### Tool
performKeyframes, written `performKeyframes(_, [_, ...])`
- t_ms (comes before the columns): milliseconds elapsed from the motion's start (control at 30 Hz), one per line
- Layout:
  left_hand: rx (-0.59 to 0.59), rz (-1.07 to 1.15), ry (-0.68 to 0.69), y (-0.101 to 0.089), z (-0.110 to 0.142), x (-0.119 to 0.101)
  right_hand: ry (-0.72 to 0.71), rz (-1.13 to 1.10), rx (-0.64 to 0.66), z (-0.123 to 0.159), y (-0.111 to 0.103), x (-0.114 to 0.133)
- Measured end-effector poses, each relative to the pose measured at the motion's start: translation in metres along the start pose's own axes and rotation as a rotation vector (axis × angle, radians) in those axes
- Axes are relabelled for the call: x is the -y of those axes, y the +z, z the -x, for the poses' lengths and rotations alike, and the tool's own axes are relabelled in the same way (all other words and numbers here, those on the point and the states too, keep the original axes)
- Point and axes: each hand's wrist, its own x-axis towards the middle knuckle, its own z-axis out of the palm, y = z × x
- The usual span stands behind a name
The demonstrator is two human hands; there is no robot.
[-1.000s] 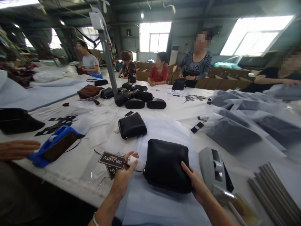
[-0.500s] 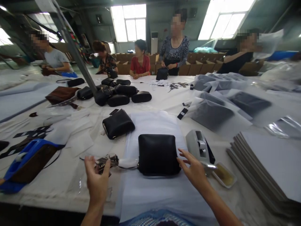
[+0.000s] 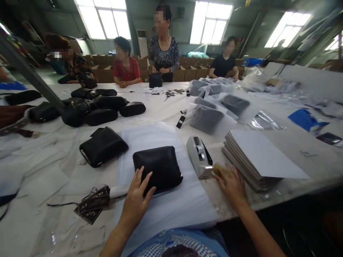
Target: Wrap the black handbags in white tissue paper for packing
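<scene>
A small black bag lies flat on a stack of thin white sheets. My left hand rests on its lower left part, fingers spread. Dark hang tags with a cord lie left of the bag. Over on the right, my right hand reaches down onto a shallow dish with a yellowish pad, covering most of it. Its fingers are apart, with nothing seen in them. Next to that hand stands a grey tape dispenser.
A second black bag lies at left, with several more black bags behind. Stacked boards stand at right. Bags in translucent wrapping lie farther back. A metal post slants at left. Several people sit or stand across the table.
My left hand has moved from near the hang tags onto the black bag. My right hand has left the bag's right edge for the dish. The view has turned right.
</scene>
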Motion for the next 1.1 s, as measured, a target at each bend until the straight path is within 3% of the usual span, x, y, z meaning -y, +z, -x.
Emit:
performKeyframes(100, [0.013,0.005,-0.009,0.001,0.000,0.003,0.025,0.029,0.054,0.005,0.002,-0.002])
performKeyframes(267, [0.008,0.000,-0.010,0.001,0.006,0.005,-0.049,-0.241,-0.271,-0.032,-0.032,0.019])
performKeyframes(333, [-0.014,-0.009,-0.008,0.003,0.008,0.006,-0.069,-0.344,-0.345,-0.055,-0.043,0.036])
performKeyframes(433, [-0.042,-0.008,-0.017,0.005,0.006,0.006,-0.096,-0.461,-0.311,-0.092,-0.048,0.070])
performKeyframes(533, [-0.053,0.002,-0.028,0.000,0.003,0.007,-0.219,-0.602,-0.150,-0.132,-0.042,0.112])
performKeyframes(667, [-0.069,0.011,-0.004,-0.005,0.000,0.012,-0.361,-0.679,0.085,-0.189,-0.024,0.166])
performKeyframes(833, [-0.076,-0.054,0.125,0.005,-0.002,0.036,-0.513,-0.579,0.240,-0.252,0.024,0.221])
performKeyframes(1000, [-0.123,-0.084,0.253,0.020,-0.003,0.064,-0.544,-0.434,0.305,-0.287,0.082,0.259])
performKeyframes(1100, [-0.179,-0.084,0.232,0.026,-0.003,0.066,-0.525,-0.362,0.326,-0.295,0.106,0.269])
